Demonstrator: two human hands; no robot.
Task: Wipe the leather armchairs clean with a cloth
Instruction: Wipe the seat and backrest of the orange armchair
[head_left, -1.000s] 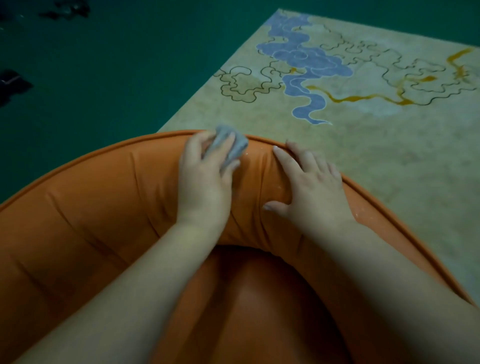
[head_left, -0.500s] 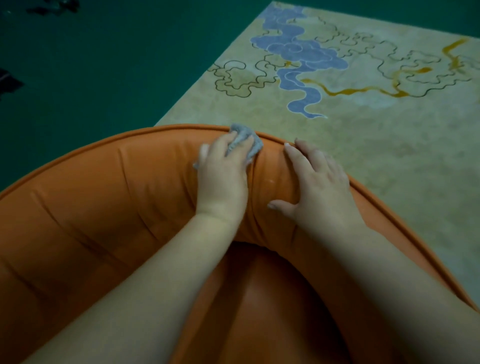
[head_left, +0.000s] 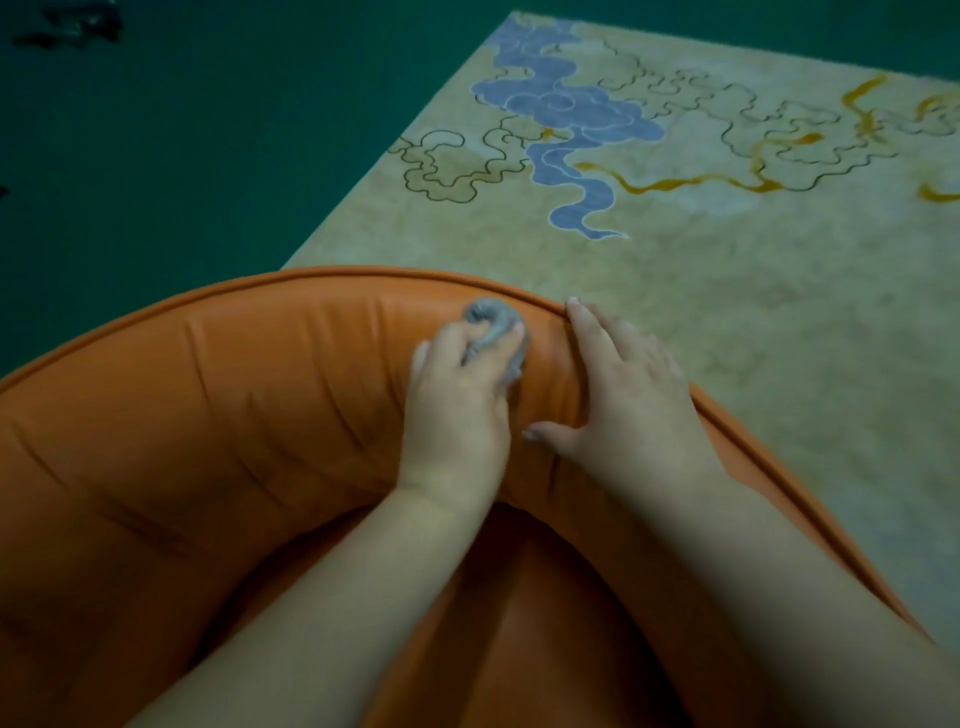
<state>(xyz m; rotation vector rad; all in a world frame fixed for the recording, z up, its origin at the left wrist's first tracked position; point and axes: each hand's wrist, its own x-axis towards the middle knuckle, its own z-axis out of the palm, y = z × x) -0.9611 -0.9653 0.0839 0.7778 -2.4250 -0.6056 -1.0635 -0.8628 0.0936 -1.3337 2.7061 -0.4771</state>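
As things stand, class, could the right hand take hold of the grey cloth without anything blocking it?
Probably yes. The right hand rests flat on the armchair back, beside the cloth, with only bare leather between. But the left hand already grips the cloth and covers much of it.

The armchair (head_left: 249, 426) is showing plain orange leather, creased darker in its folds. The cloth (head_left: 491, 319) is looking grey. The rug (head_left: 727, 291) is showing pale beige with a blue cloud shape, thin dark wavy outlines and yellow-orange streaks. The floor (head_left: 208, 156) is appearing dark green.
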